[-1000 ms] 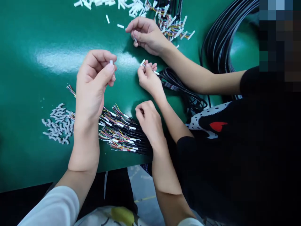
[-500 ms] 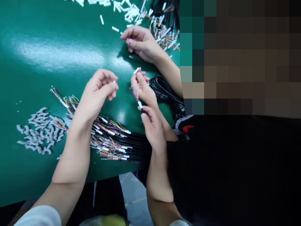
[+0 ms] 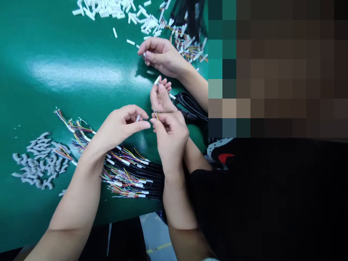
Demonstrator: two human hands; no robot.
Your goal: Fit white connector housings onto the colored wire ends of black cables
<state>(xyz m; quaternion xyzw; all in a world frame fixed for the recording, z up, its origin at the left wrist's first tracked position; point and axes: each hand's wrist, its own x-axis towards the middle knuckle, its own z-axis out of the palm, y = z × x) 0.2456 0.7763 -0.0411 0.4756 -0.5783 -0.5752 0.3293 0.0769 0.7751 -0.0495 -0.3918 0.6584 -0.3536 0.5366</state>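
Small tube (image 3: 137, 118), one, pale, held within the loosely curled left hand (image 3: 123, 123), at 9 o'clock of coloured wires (image 3: 156, 115) pinched by the right hand (image 3: 152, 118). About the left hand: open green table (image 3: 62, 98), 10 o'clock; white tubes (image 3: 111, 9), 12; co-worker's hands (image 3: 163, 56), 1–2; black cables (image 3: 153, 181), 5; table edge, 6; grey pieces (image 3: 42, 163), 8.

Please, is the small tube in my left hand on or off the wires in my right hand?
Off: the small tube is in the left hand, and a gap separates it from the wires in the right hand.
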